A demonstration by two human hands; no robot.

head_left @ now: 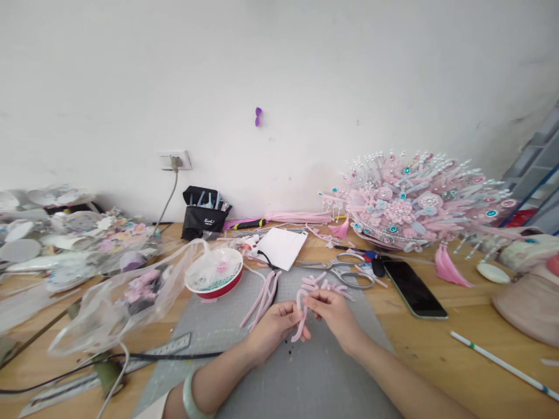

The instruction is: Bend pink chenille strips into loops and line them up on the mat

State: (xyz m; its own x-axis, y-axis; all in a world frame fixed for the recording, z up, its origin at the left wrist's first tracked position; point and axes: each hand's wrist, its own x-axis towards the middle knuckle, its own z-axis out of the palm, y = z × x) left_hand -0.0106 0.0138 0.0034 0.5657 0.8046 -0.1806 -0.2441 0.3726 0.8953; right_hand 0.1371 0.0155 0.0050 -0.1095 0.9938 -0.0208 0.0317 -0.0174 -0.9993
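Observation:
Between my two hands is a pink pipe cleaner (299,330), bent into a hook at its upper end. My left hand (279,319) pinches it around the middle. The fingers of my right hand (329,311) close on the bent top. Just beyond my hands, several short pink pipe cleaner pieces (315,281) lie on the grey cutting mat (323,372). A bundle of longer pink pipe cleaners (262,299) rests left of them. Scissors (338,270) with metal handles lie behind the short pieces.
A red-rimmed bowl of beads (220,286) stands left, beside a plastic bag (109,311). Right are a phone (414,289), a white stick (502,364) and a large pink beaded headdress (406,203). A black pouch (203,218) and white card (282,247) sit behind. A dark cable (174,355) crosses the left.

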